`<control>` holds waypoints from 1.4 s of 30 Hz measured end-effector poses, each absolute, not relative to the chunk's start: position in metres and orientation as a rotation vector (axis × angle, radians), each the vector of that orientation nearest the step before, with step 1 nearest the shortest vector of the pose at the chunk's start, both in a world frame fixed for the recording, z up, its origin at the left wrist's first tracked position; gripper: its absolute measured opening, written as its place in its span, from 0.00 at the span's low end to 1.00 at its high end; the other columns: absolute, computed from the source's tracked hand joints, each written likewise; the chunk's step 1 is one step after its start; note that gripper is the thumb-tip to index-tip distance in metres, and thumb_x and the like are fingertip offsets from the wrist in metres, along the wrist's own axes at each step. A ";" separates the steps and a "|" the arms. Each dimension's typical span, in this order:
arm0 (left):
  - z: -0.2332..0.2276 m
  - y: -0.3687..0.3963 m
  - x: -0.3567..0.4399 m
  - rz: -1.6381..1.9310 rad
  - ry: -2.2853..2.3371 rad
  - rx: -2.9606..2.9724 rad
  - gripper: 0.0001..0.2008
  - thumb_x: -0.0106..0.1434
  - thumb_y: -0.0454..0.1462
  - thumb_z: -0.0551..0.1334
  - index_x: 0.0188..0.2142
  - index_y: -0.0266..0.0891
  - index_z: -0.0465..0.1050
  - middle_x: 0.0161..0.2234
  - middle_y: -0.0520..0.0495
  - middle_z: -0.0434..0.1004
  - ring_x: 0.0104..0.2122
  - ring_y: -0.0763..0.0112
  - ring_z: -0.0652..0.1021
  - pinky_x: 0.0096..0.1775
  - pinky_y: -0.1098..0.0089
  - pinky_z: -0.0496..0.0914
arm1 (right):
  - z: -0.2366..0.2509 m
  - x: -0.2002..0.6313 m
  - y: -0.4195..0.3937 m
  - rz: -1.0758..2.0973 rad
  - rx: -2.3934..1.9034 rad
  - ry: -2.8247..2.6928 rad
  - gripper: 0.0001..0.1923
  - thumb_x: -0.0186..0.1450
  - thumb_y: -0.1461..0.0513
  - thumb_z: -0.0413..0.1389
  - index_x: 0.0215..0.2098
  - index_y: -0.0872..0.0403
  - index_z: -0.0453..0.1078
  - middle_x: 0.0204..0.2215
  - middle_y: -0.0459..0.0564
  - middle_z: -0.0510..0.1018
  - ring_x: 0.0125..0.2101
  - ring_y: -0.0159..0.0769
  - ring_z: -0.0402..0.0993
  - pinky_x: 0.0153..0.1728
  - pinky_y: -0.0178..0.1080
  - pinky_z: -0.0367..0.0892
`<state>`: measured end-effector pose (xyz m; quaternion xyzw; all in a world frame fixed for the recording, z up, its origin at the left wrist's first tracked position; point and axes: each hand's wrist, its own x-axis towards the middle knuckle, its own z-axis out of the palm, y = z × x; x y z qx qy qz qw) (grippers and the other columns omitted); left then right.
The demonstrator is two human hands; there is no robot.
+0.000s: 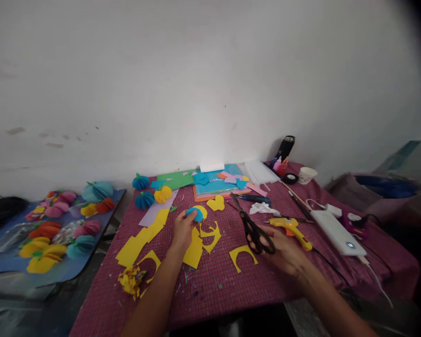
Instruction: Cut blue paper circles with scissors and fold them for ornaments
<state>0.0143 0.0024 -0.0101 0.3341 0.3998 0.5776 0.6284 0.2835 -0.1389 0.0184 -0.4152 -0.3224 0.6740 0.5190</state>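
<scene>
Centrally, red checked table [301, 276] fills lower frame, strewn with yellow paper scraps [140, 241]. Right hand [284, 252], lower right of centre, clamped on black scissors [254, 229]. Left hand [183, 230], centre, pinching small blue paper disc [195, 214].

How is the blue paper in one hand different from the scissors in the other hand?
The blue paper piece is small, rounded and flat, pinched in the left hand; the scissors are long, black-handled and metal-bladed, gripped in the right hand. The paper is bright blue; the scissors are dark. The scissors' blades point away toward the wall, nearly closed. Both are held just above the red checked table.
</scene>
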 end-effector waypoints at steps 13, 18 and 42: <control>-0.003 0.007 0.009 1.394 0.962 0.770 0.17 0.46 0.42 0.72 0.33 0.36 0.75 0.31 0.48 0.78 0.30 0.71 0.77 0.35 0.68 0.72 | 0.011 0.212 -0.030 1.717 -0.770 -1.026 0.25 0.56 0.54 0.66 0.50 0.53 0.69 0.35 0.53 0.80 0.26 0.36 0.75 0.17 0.30 0.57; -0.002 0.009 0.008 1.421 1.029 0.803 0.14 0.48 0.41 0.71 0.32 0.37 0.74 0.29 0.51 0.75 0.28 0.74 0.75 0.34 0.70 0.71 | 0.008 0.224 -0.033 1.575 -0.843 -1.228 0.27 0.53 0.60 0.67 0.51 0.52 0.71 0.35 0.47 0.78 0.29 0.33 0.72 0.31 0.34 0.64; 0.011 0.002 0.009 1.420 0.989 0.649 0.15 0.46 0.40 0.73 0.30 0.36 0.73 0.28 0.51 0.76 0.27 0.74 0.75 0.33 0.69 0.71 | -0.006 0.209 -0.044 1.670 -0.905 -1.158 0.17 0.60 0.55 0.63 0.42 0.59 0.75 0.23 0.46 0.73 0.19 0.27 0.64 0.20 0.30 0.54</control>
